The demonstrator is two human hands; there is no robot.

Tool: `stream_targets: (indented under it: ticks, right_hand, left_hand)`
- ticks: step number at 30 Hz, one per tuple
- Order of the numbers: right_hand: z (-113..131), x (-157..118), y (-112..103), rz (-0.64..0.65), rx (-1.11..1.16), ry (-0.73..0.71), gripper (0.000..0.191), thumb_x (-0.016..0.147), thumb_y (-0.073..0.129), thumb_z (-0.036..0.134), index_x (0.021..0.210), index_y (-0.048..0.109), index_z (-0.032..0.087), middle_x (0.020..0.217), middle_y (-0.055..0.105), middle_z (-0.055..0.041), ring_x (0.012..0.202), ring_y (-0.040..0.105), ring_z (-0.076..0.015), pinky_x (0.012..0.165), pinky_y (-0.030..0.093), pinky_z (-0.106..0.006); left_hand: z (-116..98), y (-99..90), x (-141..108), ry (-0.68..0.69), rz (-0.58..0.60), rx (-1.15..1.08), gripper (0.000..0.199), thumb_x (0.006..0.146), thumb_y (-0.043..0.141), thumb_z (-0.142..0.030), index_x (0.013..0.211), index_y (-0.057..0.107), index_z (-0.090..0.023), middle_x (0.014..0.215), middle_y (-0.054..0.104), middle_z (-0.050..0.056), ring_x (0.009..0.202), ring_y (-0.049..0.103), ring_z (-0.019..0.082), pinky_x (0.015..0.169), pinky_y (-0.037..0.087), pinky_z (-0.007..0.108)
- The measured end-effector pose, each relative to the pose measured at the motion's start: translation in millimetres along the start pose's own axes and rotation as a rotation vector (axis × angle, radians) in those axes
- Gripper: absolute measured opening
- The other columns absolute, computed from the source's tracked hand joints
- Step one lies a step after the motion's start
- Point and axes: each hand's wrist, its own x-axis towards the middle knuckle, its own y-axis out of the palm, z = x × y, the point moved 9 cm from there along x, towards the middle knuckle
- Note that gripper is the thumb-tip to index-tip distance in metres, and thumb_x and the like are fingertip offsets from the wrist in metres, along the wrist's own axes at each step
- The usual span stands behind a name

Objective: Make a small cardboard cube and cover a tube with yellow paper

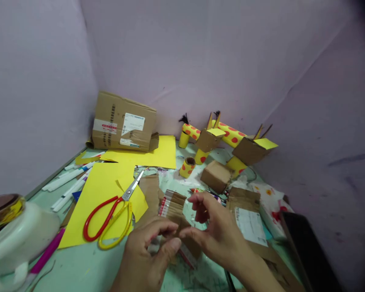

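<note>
My left hand point(153, 251) is low in the middle, its thumb and forefinger curved toward each other with a small gap; whether something tiny is between them is too small to tell. My right hand point(214, 233) hovers just to its right, fingers curled and apart from the thumb, nothing visible in it. Beneath and between both hands lies a cut cardboard piece point(175, 205) with red and white tape. Scissors point(126, 198) with one red and one yellow handle rest open on yellow paper point(94, 194), left of my hands.
A cardboard box point(124, 121) leans at the back left. Spotted yellow cardboard animals point(208, 140) stand at the back right, near a small brown box point(216, 176). White markers point(69, 178) and a white cup point(27, 231) are left; a dark object point(307, 247) is right.
</note>
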Motion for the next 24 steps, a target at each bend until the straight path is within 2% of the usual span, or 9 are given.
stream_targets:
  ticks: [4, 7, 9, 11, 14, 16, 18, 21, 24]
  right_hand:
    - [6.6, -7.9, 13.3, 0.012, 0.006, -0.063, 0.043, 0.066, 0.069, 0.018, 0.102, 0.047, 0.022, 0.082, 0.059, -0.0014, 0.062, 0.056, -0.0158, 0.053, 0.044, -0.026]
    - [19.2, -16.4, 18.7, -0.009, -0.131, -0.204, 0.048, 0.066, 0.063, 0.017, 0.109, 0.042, 0.023, 0.083, 0.06, -0.0028, 0.059, 0.057, -0.0173, 0.049, 0.042, -0.026]
    - [24.8, -23.2, 20.6, -0.03, -0.186, -0.276, 0.05, 0.069, 0.063, 0.021, 0.112, 0.039, 0.024, 0.085, 0.061, -0.004, 0.058, 0.058, -0.0179, 0.046, 0.041, -0.026]
    - [27.0, -28.6, 20.6, -0.053, -0.178, -0.315, 0.05, 0.075, 0.062, 0.029, 0.116, 0.035, 0.024, 0.085, 0.061, -0.0044, 0.054, 0.058, -0.0167, 0.044, 0.041, -0.025]
    - [27.7, -33.0, 18.9, -0.102, -0.16, -0.341, 0.051, 0.082, 0.055, 0.039, 0.123, 0.03, 0.022, 0.082, 0.062, -0.0043, 0.046, 0.056, -0.0145, 0.04, 0.04, -0.025]
    - [26.3, -33.1, 20.8, -0.109, -0.164, -0.336, 0.051, 0.084, 0.051, 0.039, 0.126, 0.029, 0.021, 0.082, 0.064, -0.0047, 0.043, 0.055, -0.0141, 0.039, 0.04, -0.025]
    - [24.7, -32.2, 24.8, -0.091, -0.147, -0.325, 0.049, 0.083, 0.051, 0.036, 0.125, 0.032, 0.02, 0.083, 0.066, -0.0055, 0.044, 0.057, -0.0149, 0.039, 0.042, -0.025]
    - [25.6, -31.4, 28.5, -0.061, -0.08, -0.332, 0.042, 0.083, 0.051, 0.036, 0.121, 0.039, 0.021, 0.085, 0.068, -0.0067, 0.049, 0.061, -0.0169, 0.042, 0.045, -0.026]
    - [30.6, -33.2, 20.6, -0.113, 0.005, -0.375, 0.038, 0.089, 0.045, 0.041, 0.121, 0.041, 0.021, 0.083, 0.068, -0.0067, 0.049, 0.06, -0.0156, 0.043, 0.046, -0.024]
  left_hand:
    - [0.2, 10.1, -1.8, 0.025, 0.034, 0.025, 0.013, 0.074, 0.066, -0.02, 0.086, 0.069, -0.024, 0.083, 0.073, 0.0, 0.073, 0.068, 0.016, 0.061, 0.055, 0.021]
    - [3.5, 21.1, -2.7, -0.003, 0.166, 0.059, 0.009, 0.079, 0.061, -0.021, 0.073, 0.068, -0.022, 0.07, 0.069, -0.001, 0.063, 0.065, 0.014, 0.054, 0.051, 0.02]
    - [3.5, 27.0, -4.4, 0.013, 0.257, 0.104, 0.021, 0.082, 0.058, -0.025, 0.063, 0.062, -0.021, 0.062, 0.065, -0.001, 0.057, 0.061, 0.013, 0.048, 0.046, 0.02]
    - [-1.8, 29.0, -5.8, 0.121, 0.275, 0.189, 0.032, 0.088, 0.051, -0.033, 0.059, 0.055, -0.021, 0.06, 0.062, -0.001, 0.057, 0.06, 0.013, 0.048, 0.043, 0.022]
    - [-16.5, 29.9, -9.8, 0.403, 0.172, 0.357, 0.045, 0.095, 0.031, -0.042, 0.059, 0.048, -0.022, 0.055, 0.057, 0.0, 0.053, 0.056, 0.014, 0.047, 0.04, 0.024]
    - [-24.0, 32.7, -13.8, 0.562, 0.098, 0.456, 0.048, 0.097, 0.022, -0.04, 0.058, 0.044, -0.022, 0.051, 0.054, -0.001, 0.046, 0.051, 0.013, 0.044, 0.037, 0.026]
    - [-26.4, 40.0, -15.2, 0.64, 0.113, 0.545, 0.05, 0.098, 0.017, -0.036, 0.059, 0.045, -0.023, 0.049, 0.054, -0.001, 0.044, 0.05, 0.013, 0.044, 0.037, 0.026]
    - [-24.3, 41.7, -10.7, 0.602, 0.186, 0.588, 0.051, 0.098, 0.016, -0.037, 0.061, 0.05, -0.023, 0.053, 0.059, 0.001, 0.05, 0.056, 0.015, 0.05, 0.043, 0.026]
    - [-17.5, 19.3, -2.2, 0.42, 0.15, 0.457, 0.047, 0.096, 0.024, -0.043, 0.061, 0.048, -0.023, 0.057, 0.059, -0.001, 0.053, 0.057, 0.014, 0.053, 0.046, 0.024]
